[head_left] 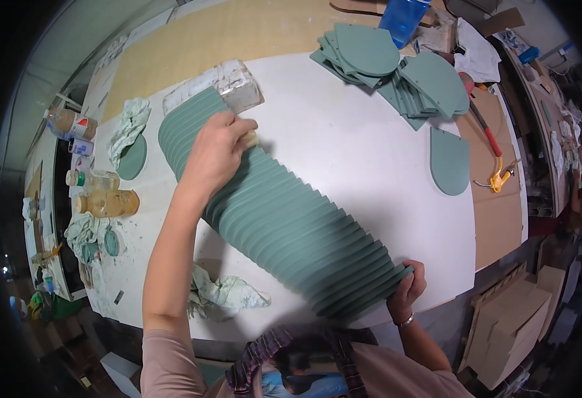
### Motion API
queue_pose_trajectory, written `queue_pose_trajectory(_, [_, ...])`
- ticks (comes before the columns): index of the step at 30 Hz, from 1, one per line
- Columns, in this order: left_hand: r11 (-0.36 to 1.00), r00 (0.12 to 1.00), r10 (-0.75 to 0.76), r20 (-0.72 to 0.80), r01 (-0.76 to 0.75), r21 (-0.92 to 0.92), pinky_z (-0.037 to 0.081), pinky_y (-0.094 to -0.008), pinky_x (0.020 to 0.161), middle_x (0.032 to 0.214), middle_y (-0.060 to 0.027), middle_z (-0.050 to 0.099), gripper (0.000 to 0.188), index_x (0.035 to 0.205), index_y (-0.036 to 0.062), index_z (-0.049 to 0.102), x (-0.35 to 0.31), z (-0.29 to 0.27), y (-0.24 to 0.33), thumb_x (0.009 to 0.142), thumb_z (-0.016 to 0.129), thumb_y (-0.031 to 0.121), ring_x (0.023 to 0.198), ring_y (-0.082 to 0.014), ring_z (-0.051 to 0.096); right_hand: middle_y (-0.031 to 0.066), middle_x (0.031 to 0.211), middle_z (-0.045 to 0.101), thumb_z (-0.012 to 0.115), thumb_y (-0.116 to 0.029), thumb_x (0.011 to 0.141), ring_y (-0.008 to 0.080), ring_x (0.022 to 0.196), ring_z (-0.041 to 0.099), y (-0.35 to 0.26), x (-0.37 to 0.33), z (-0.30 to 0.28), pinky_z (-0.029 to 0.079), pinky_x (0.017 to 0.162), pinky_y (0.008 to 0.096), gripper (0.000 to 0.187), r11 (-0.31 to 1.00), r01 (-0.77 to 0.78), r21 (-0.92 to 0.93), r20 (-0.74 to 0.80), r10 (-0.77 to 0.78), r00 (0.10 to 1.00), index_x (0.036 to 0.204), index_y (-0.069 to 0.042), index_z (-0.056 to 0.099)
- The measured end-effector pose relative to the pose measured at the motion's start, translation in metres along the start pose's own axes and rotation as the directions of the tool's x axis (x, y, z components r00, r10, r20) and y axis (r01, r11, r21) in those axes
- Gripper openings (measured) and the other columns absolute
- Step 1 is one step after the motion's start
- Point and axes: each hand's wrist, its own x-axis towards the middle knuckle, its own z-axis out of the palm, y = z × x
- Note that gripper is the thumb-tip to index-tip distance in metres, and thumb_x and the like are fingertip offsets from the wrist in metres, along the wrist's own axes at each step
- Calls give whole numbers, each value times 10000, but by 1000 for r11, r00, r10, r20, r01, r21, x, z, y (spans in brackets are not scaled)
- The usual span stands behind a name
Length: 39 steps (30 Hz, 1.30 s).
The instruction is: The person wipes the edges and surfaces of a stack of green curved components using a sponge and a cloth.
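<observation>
A long row of green round-ended panels [284, 222] leans in an overlapping fan across the white table, running from upper left to lower right. Above its upper part is my left hand [218, 149], closed on a small pale yellow pad [250, 138] whose exact kind is unclear. My right hand [407, 292] grips the edge of the last panel at the near right end, thumb on top. Behind the far end of the row, a whitish paint-smeared block [238, 86] stands close to the panels.
Stacked green panels [430, 83] lie at the far right, near a single panel [450, 161] and a red-handled tool [486, 132]. Bottles [109, 203] and a stained cloth [130, 129] sit on the left. Another cloth [228, 292] lies at the near edge. A blue container [404, 20] stands behind.
</observation>
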Motion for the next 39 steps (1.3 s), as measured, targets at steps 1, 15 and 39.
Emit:
queue_pose_trajectory(1, [999,999,-31,-19,32,19,483,-404,767,907,-132,604,280,1041,40,689,2,1,-2,773,682,-39,878,-327,601,114,775,574,422,-132,919,172,574,478,0,0,0,379,547,299,238,1000,1,1,2,-1,1000,942,36,589])
queue_pose_trajectory(15, [984,984,-140,-114,151,97,494,-374,725,917,-134,603,268,1048,24,677,-26,-4,0,784,725,24,813,-308,605,44,702,515,397,-172,970,116,605,445,-3,1,5,351,560,281,272,1000,9,-5,-27,-9,1000,933,27,580])
queue_pose_trajectory(39, [920,883,-391,-261,384,-77,479,-359,665,813,-118,560,247,966,-7,698,-83,-20,-16,753,779,86,730,-261,565,63,674,519,402,-124,903,115,579,442,-1,-1,3,356,535,278,251,998,-49,-26,-25,49,999,926,41,589])
